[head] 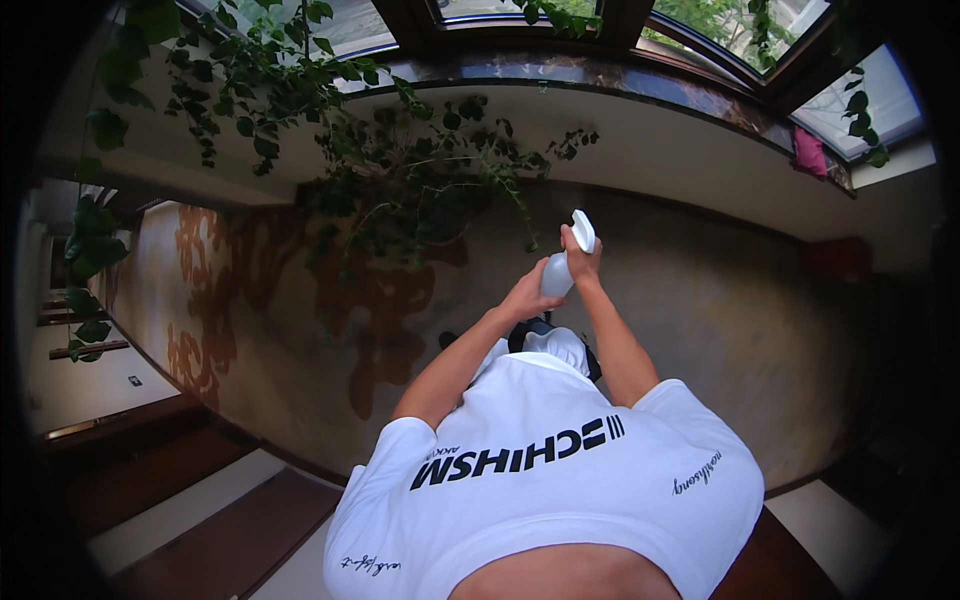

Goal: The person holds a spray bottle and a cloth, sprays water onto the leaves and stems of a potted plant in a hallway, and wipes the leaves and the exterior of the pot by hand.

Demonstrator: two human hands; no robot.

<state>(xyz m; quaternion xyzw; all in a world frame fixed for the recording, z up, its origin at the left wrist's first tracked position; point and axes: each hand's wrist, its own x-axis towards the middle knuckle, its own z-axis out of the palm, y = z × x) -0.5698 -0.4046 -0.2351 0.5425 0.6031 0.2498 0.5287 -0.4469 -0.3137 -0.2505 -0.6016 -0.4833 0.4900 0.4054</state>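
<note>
A translucent spray bottle (556,276) with a white trigger head (583,231) is held between both my hands, out in front of my body. My left hand (529,291) wraps the body of the bottle from the left and below. My right hand (580,255) grips the neck, just under the spray head; whether a finger presses the trigger cannot be told. Ahead and to the left of the bottle spreads a leafy green plant (420,161) with trailing stems, one of which hangs close to the bottle's left.
A marble window sill (600,75) runs beneath the windows, with a pink cloth (809,154) at its right part. More vines (101,255) hang at the far left. A red object (836,259) stands low at the right. The patterned carpet (382,315) stretches off to the left.
</note>
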